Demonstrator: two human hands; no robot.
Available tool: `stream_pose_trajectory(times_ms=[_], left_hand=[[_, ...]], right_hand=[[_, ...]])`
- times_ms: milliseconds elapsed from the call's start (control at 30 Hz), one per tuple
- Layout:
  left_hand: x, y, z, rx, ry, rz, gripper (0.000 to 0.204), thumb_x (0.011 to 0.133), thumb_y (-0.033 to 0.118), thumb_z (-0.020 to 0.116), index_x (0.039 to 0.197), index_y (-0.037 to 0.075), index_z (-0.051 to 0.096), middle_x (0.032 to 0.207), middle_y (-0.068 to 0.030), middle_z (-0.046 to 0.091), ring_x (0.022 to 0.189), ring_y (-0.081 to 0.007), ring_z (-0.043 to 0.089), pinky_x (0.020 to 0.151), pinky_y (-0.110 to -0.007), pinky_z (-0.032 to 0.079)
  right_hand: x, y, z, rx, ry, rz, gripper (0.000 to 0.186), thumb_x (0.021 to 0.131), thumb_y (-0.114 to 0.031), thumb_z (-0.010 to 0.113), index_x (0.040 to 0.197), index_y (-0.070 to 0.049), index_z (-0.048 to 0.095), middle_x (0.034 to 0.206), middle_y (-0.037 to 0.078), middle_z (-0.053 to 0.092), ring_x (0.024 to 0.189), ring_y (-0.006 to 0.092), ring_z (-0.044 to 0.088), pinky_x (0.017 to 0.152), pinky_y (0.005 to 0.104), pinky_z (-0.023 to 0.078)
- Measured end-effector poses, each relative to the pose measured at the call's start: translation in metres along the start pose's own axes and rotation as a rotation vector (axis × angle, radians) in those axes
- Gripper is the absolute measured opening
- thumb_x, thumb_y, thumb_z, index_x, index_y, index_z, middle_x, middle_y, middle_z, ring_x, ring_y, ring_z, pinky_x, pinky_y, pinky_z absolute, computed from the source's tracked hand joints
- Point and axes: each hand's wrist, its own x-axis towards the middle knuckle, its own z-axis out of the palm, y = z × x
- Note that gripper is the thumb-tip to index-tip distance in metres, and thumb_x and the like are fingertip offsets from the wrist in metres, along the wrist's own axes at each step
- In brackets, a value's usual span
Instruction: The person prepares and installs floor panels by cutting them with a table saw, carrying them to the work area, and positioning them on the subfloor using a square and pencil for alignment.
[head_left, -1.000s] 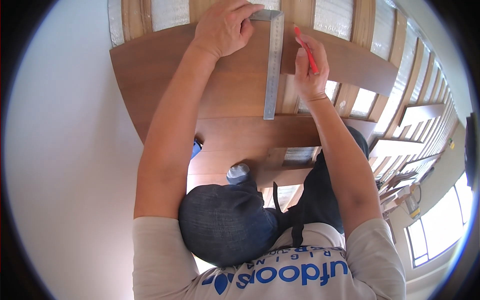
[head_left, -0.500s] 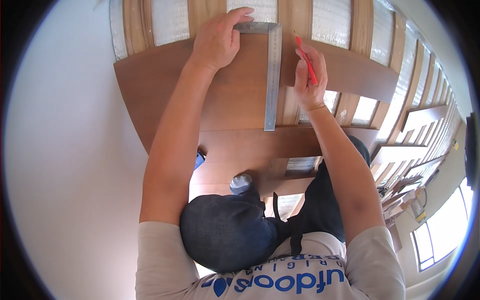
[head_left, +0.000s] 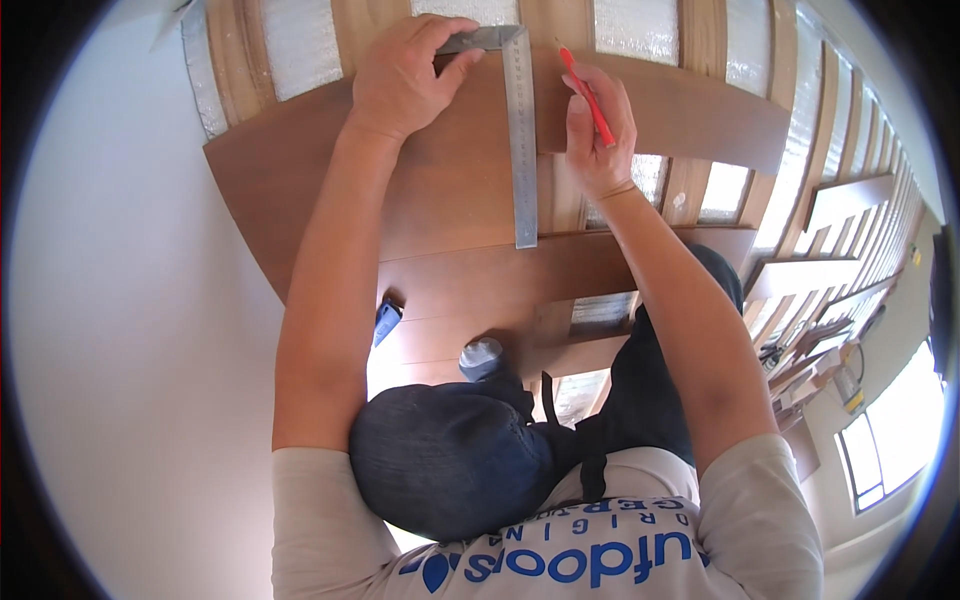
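Observation:
My left hand (head_left: pixel 400 82) grips the stock of a metal try square (head_left: pixel 521 150), fingers and thumb closed around it at the far edge of a brown floorboard (head_left: pixel 440 165). The square's ruled blade lies across the board, pointing toward me. To the right of the blade, my right hand (head_left: pixel 608 140) holds a red pencil (head_left: pixel 590 98) between thumb and fingers. Its tip points away from me, up near the board's far edge and apart from the blade. Another brown board (head_left: pixel 690 112) runs off to the right under that hand.
Laid brown boards (head_left: pixel 560 268) extend beneath my legs. Wooden joists (head_left: pixel 702 40) with silvery insulation (head_left: pixel 637 28) between them lie beyond. A white wall (head_left: pixel 130 300) borders the left. A blue object (head_left: pixel 386 321) lies by my left forearm. Loose boards (head_left: pixel 848 200) rest across joists at right.
The whole scene sits slightly higher and further left in the picture, and more of the blue object shows. Both hands keep their grips; the square stays on the board.

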Motion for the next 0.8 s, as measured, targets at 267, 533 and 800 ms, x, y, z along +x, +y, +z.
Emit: stream_pose_trajectory(times_ms=[267, 533, 800], left_hand=[[0.000, 0.009, 0.000, 0.021, 0.011, -0.012, 0.021, 0.093, 0.023, 0.079, 0.112, 0.014, 0.076, 0.100, -0.0047, 0.075, 0.085, -0.0251, 0.070, 0.074, -0.034, 0.056], [0.002, 0.012, -0.010, -0.018, 0.004, 0.047, 0.023, 0.086, 0.004, 0.081, 0.107, 0.003, 0.071, 0.099, -0.0176, 0.071, 0.089, -0.0364, 0.070, 0.079, -0.042, 0.058], [0.003, 0.012, -0.009, -0.053, -0.003, 0.042, 0.023, 0.086, 0.002, 0.079, 0.108, 0.001, 0.071, 0.098, -0.0178, 0.071, 0.090, -0.0354, 0.070, 0.079, -0.042, 0.058]], right_hand=[[0.001, 0.000, -0.002, -0.001, 0.009, -0.029, 0.025, 0.104, -0.016, 0.061, 0.127, -0.005, 0.064, 0.109, 0.014, 0.071, 0.099, 0.0332, 0.068, 0.088, 0.0398, 0.056], [0.002, -0.001, -0.001, 0.003, 0.006, -0.031, 0.025, 0.104, -0.016, 0.061, 0.126, -0.006, 0.064, 0.108, 0.014, 0.071, 0.097, 0.0334, 0.068, 0.086, 0.0398, 0.057], [0.001, 0.004, 0.002, 0.012, 0.036, -0.064, 0.024, 0.104, -0.019, 0.062, 0.124, -0.006, 0.064, 0.106, 0.013, 0.072, 0.096, 0.0329, 0.068, 0.086, 0.0400, 0.057]])
